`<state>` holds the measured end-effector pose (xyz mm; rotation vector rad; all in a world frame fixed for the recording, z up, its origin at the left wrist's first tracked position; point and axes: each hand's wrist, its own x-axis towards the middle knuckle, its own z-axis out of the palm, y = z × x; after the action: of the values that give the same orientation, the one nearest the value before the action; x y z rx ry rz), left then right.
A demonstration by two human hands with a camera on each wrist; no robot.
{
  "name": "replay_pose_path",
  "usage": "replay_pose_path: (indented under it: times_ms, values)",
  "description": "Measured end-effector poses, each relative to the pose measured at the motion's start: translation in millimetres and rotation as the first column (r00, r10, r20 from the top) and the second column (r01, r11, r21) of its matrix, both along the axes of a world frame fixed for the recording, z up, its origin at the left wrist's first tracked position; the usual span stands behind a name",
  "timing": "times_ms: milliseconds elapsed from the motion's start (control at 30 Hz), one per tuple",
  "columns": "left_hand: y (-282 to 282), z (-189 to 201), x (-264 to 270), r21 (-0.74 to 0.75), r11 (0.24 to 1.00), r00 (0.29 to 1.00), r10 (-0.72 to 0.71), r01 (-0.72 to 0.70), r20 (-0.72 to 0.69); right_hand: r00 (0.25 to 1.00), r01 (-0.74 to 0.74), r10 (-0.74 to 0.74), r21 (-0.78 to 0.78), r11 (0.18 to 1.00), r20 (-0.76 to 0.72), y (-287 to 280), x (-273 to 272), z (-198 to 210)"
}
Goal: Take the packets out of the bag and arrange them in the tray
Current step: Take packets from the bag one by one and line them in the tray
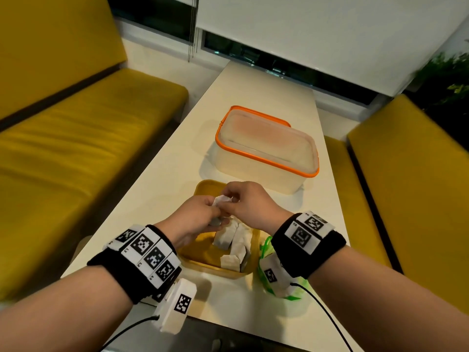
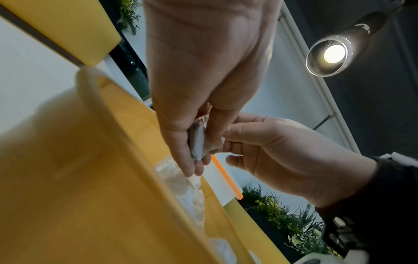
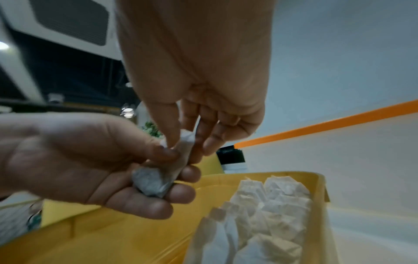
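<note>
My left hand (image 1: pixel 212 212) hovers over the yellow tray (image 1: pixel 200 255) and grips a small bunch of white packets (image 3: pixel 150 184). My right hand (image 1: pixel 229 198) pinches the top of one white packet (image 1: pixel 221 200) of that bunch between thumb and fingers. In the right wrist view that pinched packet (image 3: pixel 187 142) stands upright between both hands. Several more white packets (image 1: pixel 236 240) lie along the tray's right side. The green see-through bag (image 1: pixel 262 252) sits on the table right of the tray, mostly hidden under my right wrist.
A clear plastic container with an orange rim (image 1: pixel 266 148) stands just beyond the tray. The narrow white table (image 1: pixel 253 85) runs away from me between two yellow benches (image 1: pixel 88 135). A lamp (image 2: pixel 334 53) hangs overhead.
</note>
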<state>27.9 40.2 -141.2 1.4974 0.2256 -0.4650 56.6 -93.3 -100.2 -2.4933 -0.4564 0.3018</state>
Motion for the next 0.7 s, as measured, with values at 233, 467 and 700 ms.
replay_pose_path:
  times_ms: [233,467,700]
  values:
    - [7,-2,5,0.279,0.955,0.995,-0.103,0.1,-0.002,0.998,-0.049,0.043,-0.183,0.982,-0.038,-7,4,-15]
    - [-5,0,6,0.708,0.653,0.925,-0.381,0.271,-0.003,0.99,-0.117,0.081,-0.348,0.93,-0.117,-1,2,-36]
    - [-16,-3,15,0.856,0.441,0.89,-0.454,0.27,-0.047,0.998,0.042,-0.051,-0.175,0.984,-0.044,-18,-8,18]
